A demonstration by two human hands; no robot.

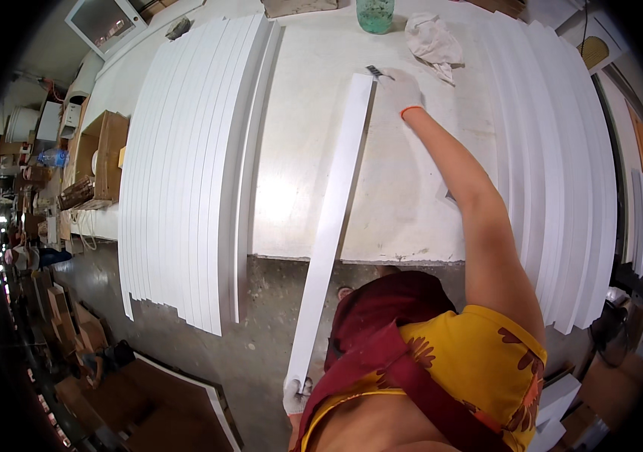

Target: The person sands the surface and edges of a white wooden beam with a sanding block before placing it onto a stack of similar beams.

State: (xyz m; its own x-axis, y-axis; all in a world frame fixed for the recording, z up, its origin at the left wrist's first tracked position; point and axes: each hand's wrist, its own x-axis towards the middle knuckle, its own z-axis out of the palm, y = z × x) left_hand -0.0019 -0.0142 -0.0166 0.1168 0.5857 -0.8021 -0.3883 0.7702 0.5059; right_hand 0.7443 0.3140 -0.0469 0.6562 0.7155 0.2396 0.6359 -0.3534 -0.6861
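A long, narrow white board slants across the worktable, its near end jutting past the front edge toward me. Down by my body, my left hand, in a whitish glove, is closed around that near end. My right hand wears a white glove with an orange cuff and reaches to the board's far end. Its fingers are closed on a small dark-headed tool at the board's far corner; the tool's exact kind is too small to make out.
White boards lie side by side in a left stack and a right stack on the white worktable. A greenish jar and a crumpled cloth sit at the back. Left of the table is an open wooden box.
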